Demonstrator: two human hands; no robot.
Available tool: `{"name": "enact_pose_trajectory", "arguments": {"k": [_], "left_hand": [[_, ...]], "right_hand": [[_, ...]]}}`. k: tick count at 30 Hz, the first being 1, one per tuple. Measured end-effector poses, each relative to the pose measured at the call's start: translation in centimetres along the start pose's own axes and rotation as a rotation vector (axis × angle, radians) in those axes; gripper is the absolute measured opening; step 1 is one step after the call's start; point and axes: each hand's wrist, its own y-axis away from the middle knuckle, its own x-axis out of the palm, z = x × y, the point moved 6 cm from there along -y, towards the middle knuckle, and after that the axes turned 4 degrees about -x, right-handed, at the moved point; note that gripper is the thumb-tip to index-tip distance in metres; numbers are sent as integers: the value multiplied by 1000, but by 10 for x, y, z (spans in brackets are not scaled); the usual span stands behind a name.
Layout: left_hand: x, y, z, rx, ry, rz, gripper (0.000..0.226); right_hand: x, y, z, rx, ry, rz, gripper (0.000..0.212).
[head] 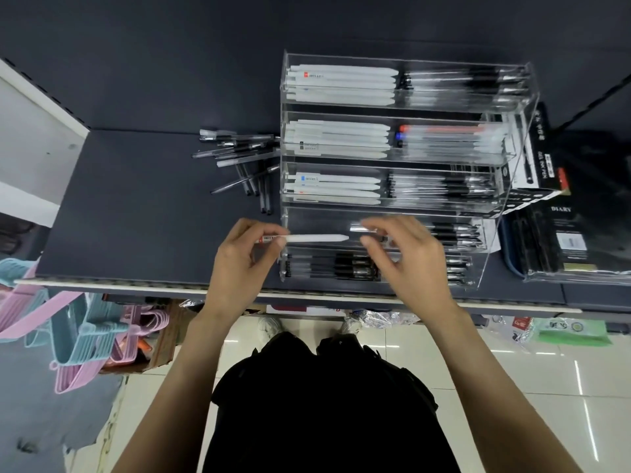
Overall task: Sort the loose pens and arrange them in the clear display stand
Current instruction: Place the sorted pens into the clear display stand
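1. Clear acrylic forms the tiered display stand (406, 165) in the head view; it sits on a dark grey shelf (143, 213) and steps down toward the person in five rows.
2. Each of the three upper rows holds white pens (338, 85) in its left compartment and clear-barrelled pens with black grips (461, 81) in its right; the second row's right compartment also shows a red and a blue cap.
3. Loose pens (244, 162), clear with dark ink, lie in an untidy pile on the shelf just left of the stand, some touching its side wall.
4. The left hand (239, 264) pinches one white pen (314, 238) by its labelled end between thumb and fingertips, holding it level, tip pointing right, at the left compartment of the fourth row.
5. The right hand (409, 261) hovers over the fourth row's right side with fingers loosely curled and blurred; the tip of the white pen lies near its thumb, apart from it, and it grips nothing visible.
6. The lowest row is packed with black-gripped pens (341, 264).
7. Boxes of pens and a packet marked DIARY (560, 233) stand right of the stand.
8. Pink and blue hangers (82, 329) sit below the shelf at left, above a glossy tiled floor (512, 387).
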Motion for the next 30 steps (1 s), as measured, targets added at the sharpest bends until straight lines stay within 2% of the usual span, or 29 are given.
{"name": "enact_pose_trajectory", "arguments": {"k": [2, 4, 9, 11, 14, 16, 18, 23, 28, 30], "left_hand": [[1, -6, -11, 51, 4, 6, 13], [3, -16, -25, 111, 14, 17, 14], [3, -48, -64, 284, 20, -36, 21], [-3, -61, -67, 227, 84, -130, 34], [-14, -82, -50, 48, 173, -277, 56], [-15, -93, -34, -61, 171, -280, 61], [-13, -97, -25, -100, 150, -249, 56], [-10, -98, -25, -54, 120, -209, 35], [-9, -97, -28, -22, 127, -202, 34], [-9, -98, -27, -13, 130, -204, 35]], "right_hand": [[2, -10, 6, -35, 16, 105, 31], [4, -17, 9, -107, 63, 132, 30], [-27, -48, 0, -128, 130, -44, 13], [-46, -64, -11, -82, 176, -104, 13], [-64, -91, -35, 53, 160, -157, 12], [-60, -109, -46, 84, 190, -122, 10], [-47, -126, -46, 70, 207, -58, 10], [-21, -144, -33, -51, 306, 23, 10], [-10, -147, -31, -176, 588, 25, 7], [-7, -147, -32, -204, 671, 23, 16]]}}
